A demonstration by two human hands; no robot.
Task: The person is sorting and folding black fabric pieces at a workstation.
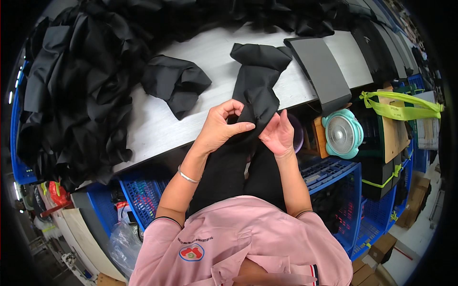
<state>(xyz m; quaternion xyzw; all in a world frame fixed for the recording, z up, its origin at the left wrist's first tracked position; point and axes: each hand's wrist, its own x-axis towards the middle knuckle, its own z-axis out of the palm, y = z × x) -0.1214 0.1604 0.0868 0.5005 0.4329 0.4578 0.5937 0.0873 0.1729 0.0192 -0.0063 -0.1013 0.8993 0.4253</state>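
Observation:
A black fabric piece [257, 78] runs from the white tabletop over its near edge toward my lap. My left hand [223, 125] grips its lower part, with the thumb lying across the cloth and the fingers curled at its left side. Beside the cloth's right edge, my right hand [279, 135] is turned palm up, its thumb apart from the other fingers. Those fingertips reach the cloth and are partly hidden by it. To the left, a separate crumpled black fabric piece [175, 82] rests on the table.
A big heap of black fabric [78, 90] covers the table's left side. A grey board [320, 69] overhangs the near edge of the white table [157, 121]. On the right stand a teal round fan [341, 133] and blue plastic crates [355, 205]; another blue crate [143, 198] is at lower left.

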